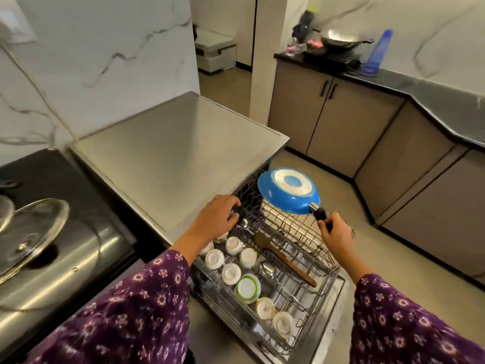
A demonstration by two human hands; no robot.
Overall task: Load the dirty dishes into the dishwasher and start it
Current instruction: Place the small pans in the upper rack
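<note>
Above the pulled-out wire dishwasher rack (pixel 294 228), the right hand (pixel 337 231) grips the black handle of an upturned blue round frying pan (pixel 287 193); the left hand (pixel 219 215) grips the rack's rear left edge.

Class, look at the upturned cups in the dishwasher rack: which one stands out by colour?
The green-rimmed cup, third from the near end of the row. The other cups are plain white or cream, with no coloured rim.

Person's wearing a loose dark-purple top with tiny pale pink and white flowers all over, left sleeve (pixel 147 306) and right sleeve (pixel 399 324) both wide-cuffed, stopping mid-forearm, left hand (pixel 220 215) and right hand (pixel 337 233) bare.
</note>
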